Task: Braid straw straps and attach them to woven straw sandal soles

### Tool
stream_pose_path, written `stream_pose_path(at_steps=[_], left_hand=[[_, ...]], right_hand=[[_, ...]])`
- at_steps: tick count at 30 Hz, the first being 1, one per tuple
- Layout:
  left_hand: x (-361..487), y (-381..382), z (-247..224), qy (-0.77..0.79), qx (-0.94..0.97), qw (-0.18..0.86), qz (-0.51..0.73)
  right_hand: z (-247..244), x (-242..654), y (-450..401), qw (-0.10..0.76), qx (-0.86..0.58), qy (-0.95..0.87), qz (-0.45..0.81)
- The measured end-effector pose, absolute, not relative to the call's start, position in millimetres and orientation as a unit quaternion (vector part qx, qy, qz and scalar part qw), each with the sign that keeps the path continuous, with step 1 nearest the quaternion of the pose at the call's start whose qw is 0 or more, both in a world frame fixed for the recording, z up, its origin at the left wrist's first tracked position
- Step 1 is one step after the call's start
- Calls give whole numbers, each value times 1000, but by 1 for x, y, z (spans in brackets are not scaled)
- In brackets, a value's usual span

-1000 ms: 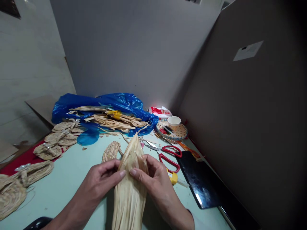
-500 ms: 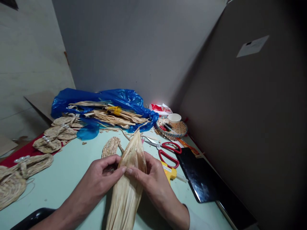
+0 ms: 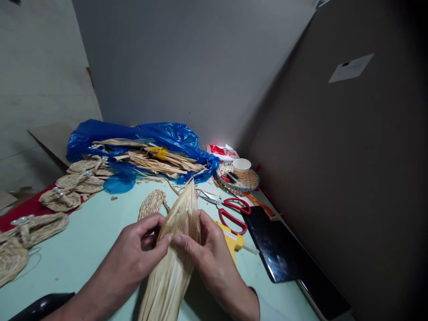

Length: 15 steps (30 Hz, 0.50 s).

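Note:
Both hands grip a pale, dried corn husk (image 3: 169, 272), broad at the bottom and tapering to a tip that points away from me. My left hand (image 3: 138, 249) pinches its left edge, thumb on top and fingers curled beneath. On the right edge, my right hand (image 3: 203, 258) holds it the same way, its thumb close to the left thumb at the husk's middle. A woven straw sole (image 3: 152, 204) lies just beyond my left hand. Red-handled scissors (image 3: 230, 214) and a yellow glue gun (image 3: 230, 240) rest right of the husk, the glue gun partly hidden by my right hand.
A blue plastic bag (image 3: 133, 131) with bundled dry strips (image 3: 157, 162) lies at the back. Several woven sandals (image 3: 36, 229) with pearl beads line the left, some over red cloth. Rightward are a woven basket (image 3: 252, 180), a white cup (image 3: 241, 165) and a black tablet-like slab (image 3: 274, 249).
The husk and both hands sit slightly further left in view, and the whole scene has shifted a little the same way. Both hands keep their hold.

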State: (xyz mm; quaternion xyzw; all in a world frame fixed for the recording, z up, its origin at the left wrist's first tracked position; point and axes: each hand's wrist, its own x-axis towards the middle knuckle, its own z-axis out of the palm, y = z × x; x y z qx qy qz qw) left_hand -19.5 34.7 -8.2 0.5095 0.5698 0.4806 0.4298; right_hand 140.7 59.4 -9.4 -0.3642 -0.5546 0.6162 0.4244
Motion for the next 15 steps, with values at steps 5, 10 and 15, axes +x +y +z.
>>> stream_pose_path(at_steps=[5,10,15], left_hand=[[-19,36,-15,579,521,381,499],[-21,40,-12,560,480,428,522],[-25,39,-1,502,397,538,549]], right_hand=[[-7,140,55,431,-335,-536,645],[4,142,56,425,-293,-525,676],[2,145,64,405,-296,-516,694]])
